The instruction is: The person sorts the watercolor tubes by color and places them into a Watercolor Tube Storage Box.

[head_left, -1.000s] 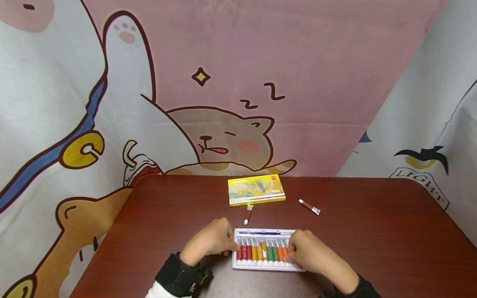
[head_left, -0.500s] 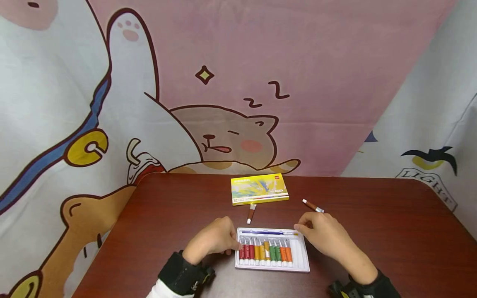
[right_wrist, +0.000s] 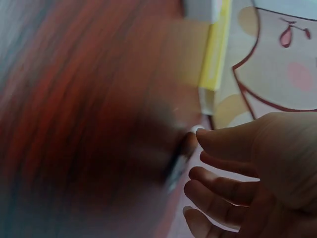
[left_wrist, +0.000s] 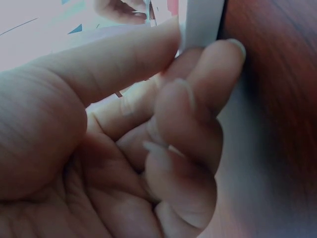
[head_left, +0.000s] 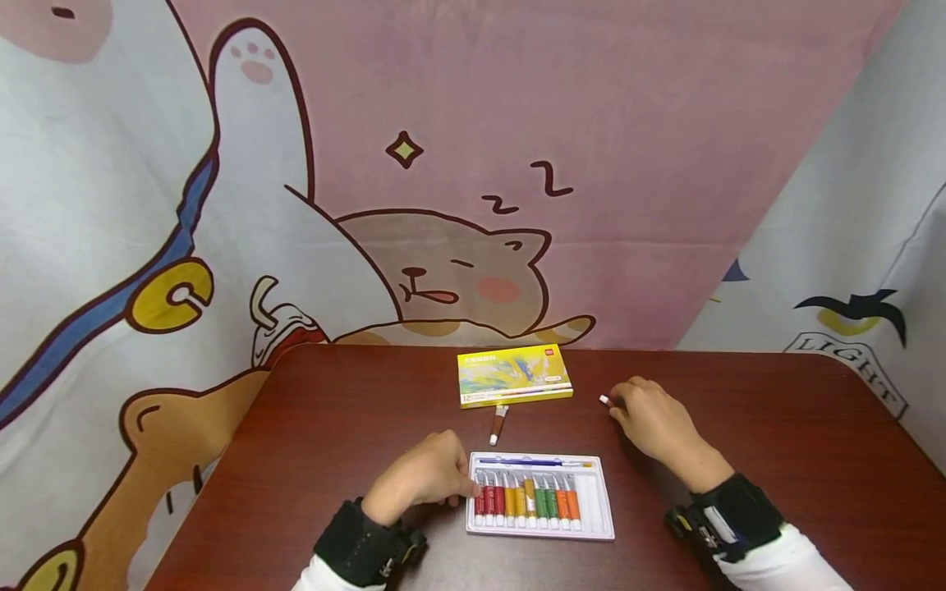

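My left hand (head_left: 424, 472) pinches the left edge of a white plastic paint tray (head_left: 594, 505). Close up in the left wrist view, thumb and curled fingers meet at the tray's edge (left_wrist: 202, 25). In it lie red, ochre, green and orange paint tubes (head_left: 530, 499) and a blue paintbrush (head_left: 521, 462). Over at the right, my right hand (head_left: 660, 423) is at a brown paint tube (head_left: 604, 400), mostly hidden beneath it. The right wrist view has that tube (right_wrist: 181, 161), blurred, just beyond the thumb tip, with the fingers loosely bent and apart from the thumb.
Another brown paint tube (head_left: 498, 425) lies between the tray and a yellow paint box (head_left: 513, 376) at the back of the dark red wooden table (head_left: 332, 410). A cartoon-printed cloth (head_left: 628, 148) hangs behind the table.
My right hand has left the tray's right side and moved up and right to the brown tube. The left hand stays on the tray's left edge.
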A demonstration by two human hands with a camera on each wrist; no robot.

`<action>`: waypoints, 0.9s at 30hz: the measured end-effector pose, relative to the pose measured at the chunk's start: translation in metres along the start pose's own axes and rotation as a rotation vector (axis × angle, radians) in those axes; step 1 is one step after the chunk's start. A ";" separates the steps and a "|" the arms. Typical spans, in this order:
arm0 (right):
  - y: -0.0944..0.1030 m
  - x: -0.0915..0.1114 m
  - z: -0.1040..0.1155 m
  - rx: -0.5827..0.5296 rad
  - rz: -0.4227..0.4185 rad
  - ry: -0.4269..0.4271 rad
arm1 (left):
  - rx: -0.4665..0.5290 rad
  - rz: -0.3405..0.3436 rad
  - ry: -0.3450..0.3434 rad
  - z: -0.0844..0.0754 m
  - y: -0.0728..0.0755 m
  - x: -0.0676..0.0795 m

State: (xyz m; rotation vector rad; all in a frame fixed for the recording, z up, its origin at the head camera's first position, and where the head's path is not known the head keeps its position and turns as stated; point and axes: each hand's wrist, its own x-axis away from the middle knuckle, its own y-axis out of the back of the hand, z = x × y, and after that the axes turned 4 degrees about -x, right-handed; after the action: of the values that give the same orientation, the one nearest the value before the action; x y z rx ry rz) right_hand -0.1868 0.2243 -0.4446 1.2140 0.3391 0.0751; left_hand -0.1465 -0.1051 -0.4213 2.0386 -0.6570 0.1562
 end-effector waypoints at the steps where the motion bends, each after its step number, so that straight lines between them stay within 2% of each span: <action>1: -0.001 -0.001 -0.004 0.008 0.009 0.007 | 0.001 0.000 -0.004 0.000 0.000 0.000; 6: -0.004 0.005 -0.018 0.026 0.028 0.034 | 0.008 0.001 -0.012 -0.001 -0.001 0.000; 13: 0.006 0.019 -0.030 0.045 0.059 0.109 | 0.012 0.007 0.003 -0.001 0.001 0.001; 18: 0.011 0.030 -0.040 0.065 0.026 0.166 | 0.014 0.007 0.003 0.001 0.000 0.000; 21: 0.015 0.033 -0.041 0.048 0.003 0.084 | 0.012 0.011 0.004 0.002 -0.001 0.000; 24: 0.019 0.035 -0.039 0.018 0.005 -0.087 | 0.012 0.011 0.000 0.002 -0.001 0.000; 27: 0.022 0.034 -0.035 -0.027 0.053 -0.247 | 0.012 0.005 -0.004 0.002 -0.001 0.000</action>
State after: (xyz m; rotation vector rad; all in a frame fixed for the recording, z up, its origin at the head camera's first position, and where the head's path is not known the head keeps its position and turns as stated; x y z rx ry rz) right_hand -0.1619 0.2714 -0.4423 1.1903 0.0901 -0.0244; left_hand -0.1460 -0.1061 -0.4232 2.0489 -0.6655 0.1597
